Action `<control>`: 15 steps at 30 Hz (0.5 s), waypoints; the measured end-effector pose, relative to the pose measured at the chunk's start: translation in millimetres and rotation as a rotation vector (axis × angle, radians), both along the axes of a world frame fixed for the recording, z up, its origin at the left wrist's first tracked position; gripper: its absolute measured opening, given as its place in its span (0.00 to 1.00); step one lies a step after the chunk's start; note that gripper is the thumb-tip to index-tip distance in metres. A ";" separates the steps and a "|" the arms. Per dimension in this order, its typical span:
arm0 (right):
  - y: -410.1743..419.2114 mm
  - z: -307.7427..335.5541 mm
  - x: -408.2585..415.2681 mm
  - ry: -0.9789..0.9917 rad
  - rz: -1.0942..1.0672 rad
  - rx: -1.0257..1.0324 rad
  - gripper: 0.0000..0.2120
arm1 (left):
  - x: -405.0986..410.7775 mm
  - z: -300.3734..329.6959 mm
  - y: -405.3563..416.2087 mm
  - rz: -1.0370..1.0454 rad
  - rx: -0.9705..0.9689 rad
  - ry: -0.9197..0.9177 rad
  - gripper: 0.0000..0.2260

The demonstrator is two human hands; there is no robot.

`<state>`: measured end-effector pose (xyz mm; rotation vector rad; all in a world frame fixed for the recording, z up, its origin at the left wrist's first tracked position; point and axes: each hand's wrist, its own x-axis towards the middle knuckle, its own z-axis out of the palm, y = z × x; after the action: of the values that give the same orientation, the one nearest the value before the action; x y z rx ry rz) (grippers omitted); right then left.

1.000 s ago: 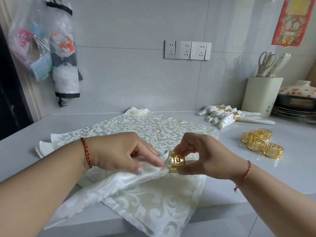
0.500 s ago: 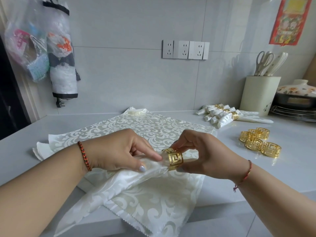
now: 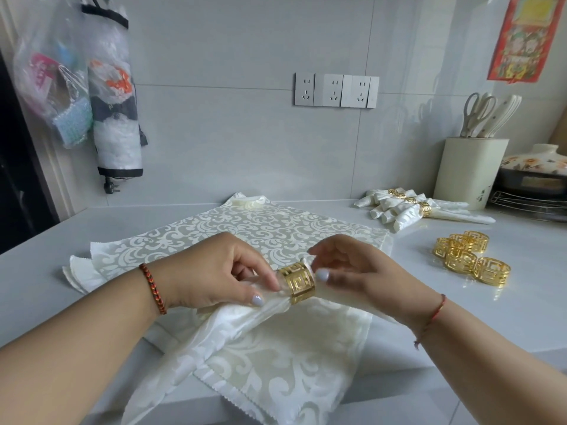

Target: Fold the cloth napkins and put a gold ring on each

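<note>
A gold ring [image 3: 297,282] with a key pattern sits around a gathered white cloth napkin [image 3: 227,329], held above the counter. My left hand [image 3: 214,271] pinches the napkin just left of the ring, thumb and forefinger on the cloth. My right hand [image 3: 349,271] grips the napkin's tip where it comes out of the ring's right side. The napkin's loose tail hangs down to the lower left. A stack of flat patterned napkins [image 3: 260,228] lies spread under both hands.
Several ringed napkins [image 3: 408,207] lie at the back right. Several loose gold rings [image 3: 469,256] sit on the counter to the right. A cream utensil holder [image 3: 469,170] with scissors, a pot on a rack [image 3: 534,179] and hanging bags [image 3: 76,87] line the walls.
The ring has slid further onto the napkin, toward the left. My right hand has shifted from holding the ring to gripping the napkin's tip coming out of it.
</note>
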<state>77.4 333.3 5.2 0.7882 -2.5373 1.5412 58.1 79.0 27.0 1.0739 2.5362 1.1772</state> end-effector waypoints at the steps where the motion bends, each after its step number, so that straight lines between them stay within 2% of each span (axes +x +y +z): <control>1: 0.8 -1.3 -1.4 -0.040 -0.041 -0.023 0.15 | -1.1 -1.5 -0.7 0.021 0.019 -0.006 0.11; 3: -3.3 -5.9 -2.3 -0.005 -0.092 0.021 0.22 | -3.0 -3.6 1.2 0.053 0.058 -0.028 0.07; 7: -19.6 -13.6 -2.0 0.111 -0.157 0.065 0.26 | -5.2 -5.4 5.7 0.083 0.106 -0.022 0.08; 11: -25.3 -15.8 -6.5 0.130 -0.254 0.105 0.19 | -4.2 -0.8 9.6 0.078 0.094 -0.038 0.14; 15: -27.8 -14.4 -10.9 0.106 -0.311 0.064 0.15 | -4.7 7.1 20.3 0.115 0.100 -0.181 0.20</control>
<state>66.5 305.5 -9.2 0.4396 -2.4974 1.2923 53.4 99.3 34.1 0.8092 2.4501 1.3754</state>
